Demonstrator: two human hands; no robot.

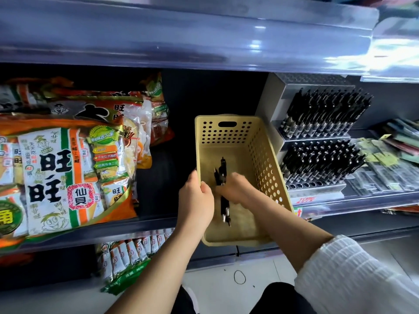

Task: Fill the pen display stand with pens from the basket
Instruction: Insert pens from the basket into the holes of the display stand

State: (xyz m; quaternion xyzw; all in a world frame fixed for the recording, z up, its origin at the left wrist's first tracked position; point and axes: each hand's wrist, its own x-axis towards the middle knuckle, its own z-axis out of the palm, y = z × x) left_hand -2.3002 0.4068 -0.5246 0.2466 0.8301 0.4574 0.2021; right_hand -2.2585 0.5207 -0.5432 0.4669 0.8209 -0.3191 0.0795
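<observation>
From my remote seat the shelving (181,41) fills most of the view, its glossy rail running across the top. On the left of the middle shelf lie big orange and white snack bags (56,173). On the right stands the pen display stand (314,193), two stepped tiers packed with black pens leaning back, and a front row of holes on the lower tier standing bare. Beyond it lie flat packets (385,164) (I cannot tell what they hold).

The beige perforated basket (265,159) is held up in front of the shelf, between the snack bags and the stand, its right wall just beside the stand. My left hand (196,200) grips the basket's left rim, thumb hooked over the edge and fingers wrapped outside. My right hand (235,189), coming out of a white sleeve (351,279), is down inside the basket, fingers curled around a few black pens (224,207) whose ends stick out above and below the fist. A thin rubber band (239,277) lies on the pale floor below.
</observation>
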